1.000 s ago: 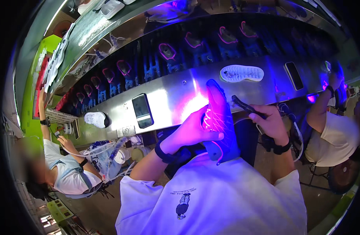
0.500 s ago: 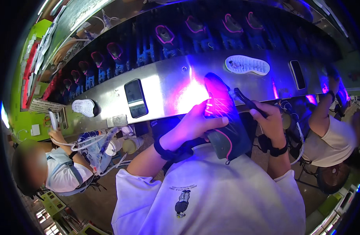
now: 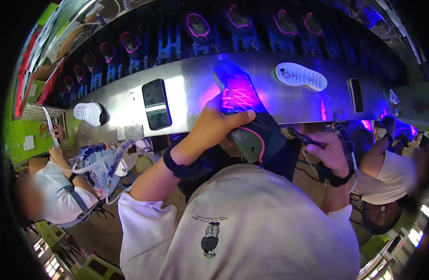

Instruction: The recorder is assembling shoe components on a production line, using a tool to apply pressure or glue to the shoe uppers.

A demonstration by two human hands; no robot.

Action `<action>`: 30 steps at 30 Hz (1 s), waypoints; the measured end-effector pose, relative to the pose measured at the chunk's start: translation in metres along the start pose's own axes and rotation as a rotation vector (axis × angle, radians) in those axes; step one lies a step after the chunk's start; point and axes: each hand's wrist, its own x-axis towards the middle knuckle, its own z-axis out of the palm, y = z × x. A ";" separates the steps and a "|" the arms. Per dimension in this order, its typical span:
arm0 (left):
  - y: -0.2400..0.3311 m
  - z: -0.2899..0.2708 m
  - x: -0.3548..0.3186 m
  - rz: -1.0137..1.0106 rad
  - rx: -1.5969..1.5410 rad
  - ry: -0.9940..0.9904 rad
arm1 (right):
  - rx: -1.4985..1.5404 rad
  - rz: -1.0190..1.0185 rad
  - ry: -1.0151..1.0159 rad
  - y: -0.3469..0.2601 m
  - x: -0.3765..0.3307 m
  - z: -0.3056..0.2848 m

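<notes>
A dark shoe upper (image 3: 265,122) with pink-glowing laces and pink collar trim lies tilted over the bench's near edge, its toe pointing away under purple light. My left hand (image 3: 213,122) grips it from the left, the thumb across the tongue area. To the right of the shoe, my right hand (image 3: 330,150) is closed round a slim dark-handled brush (image 3: 304,137). The brush is apart from the shoe, and its head is hard to make out against the dark background.
A white sole (image 3: 302,76) lies right of the shoe, beside a phone (image 3: 357,95). Another phone (image 3: 156,103) and a second sole (image 3: 88,113) lie left on the metal bench (image 3: 186,84). Shoe uppers (image 3: 197,25) stand on blue racks behind. Co-workers sit on both sides.
The shoe in my left hand has moved forward and left over the bench. My right hand has drawn the brush down and away from the shoe's side. The view has shifted slightly.
</notes>
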 end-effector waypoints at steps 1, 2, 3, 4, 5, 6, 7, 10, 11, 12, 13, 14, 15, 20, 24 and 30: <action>0.003 0.002 -0.001 -0.112 -0.018 0.002 | -0.019 -0.112 0.026 0.007 -0.001 0.002; 0.000 0.003 -0.002 -0.110 -0.022 0.017 | -0.025 -0.116 0.012 0.010 -0.003 0.005; -0.006 0.005 -0.002 -0.136 -0.060 0.030 | -0.101 -0.194 0.078 0.012 -0.005 0.008; -0.009 0.007 -0.003 -0.164 -0.097 0.046 | -0.172 -0.273 0.141 0.014 -0.008 0.009; -0.010 0.007 -0.004 -0.164 -0.099 0.065 | -0.177 -0.206 0.114 0.010 -0.012 0.006; -0.009 0.008 -0.005 -0.159 -0.186 0.040 | -0.178 -0.214 0.096 0.008 -0.014 0.006; -0.009 0.009 -0.007 -0.151 -0.274 0.011 | -0.170 -0.214 0.129 0.007 -0.016 0.007; -0.009 0.016 -0.014 -0.231 -0.427 -0.029 | -0.165 -0.249 0.178 0.000 -0.020 0.005; -0.003 0.021 -0.018 -0.204 -0.460 -0.044 | -0.167 -0.275 0.210 -0.004 -0.021 0.004; -0.004 0.022 -0.020 -0.198 -0.457 -0.031 | -0.165 -0.285 0.200 -0.008 -0.021 0.003; -0.006 0.023 -0.021 -0.268 -0.526 -0.051 | -0.214 -0.330 0.205 -0.012 -0.021 0.000; -0.006 0.024 -0.023 -0.338 -0.595 -0.073 | -0.263 -0.375 0.210 -0.018 -0.021 -0.002; -0.005 0.021 -0.029 -0.368 -0.568 -0.132 | -0.281 -0.375 0.185 -0.027 -0.022 -0.006; 0.009 0.030 -0.043 -0.443 -0.797 -0.114 | -0.349 -0.424 0.189 -0.045 -0.023 -0.017; -0.012 0.028 -0.047 -0.470 -0.973 -0.180 | -0.354 -0.392 0.188 -0.060 -0.018 -0.012; -0.043 0.017 -0.045 -0.918 -1.572 -0.516 | -0.418 -0.398 0.172 -0.072 -0.002 -0.006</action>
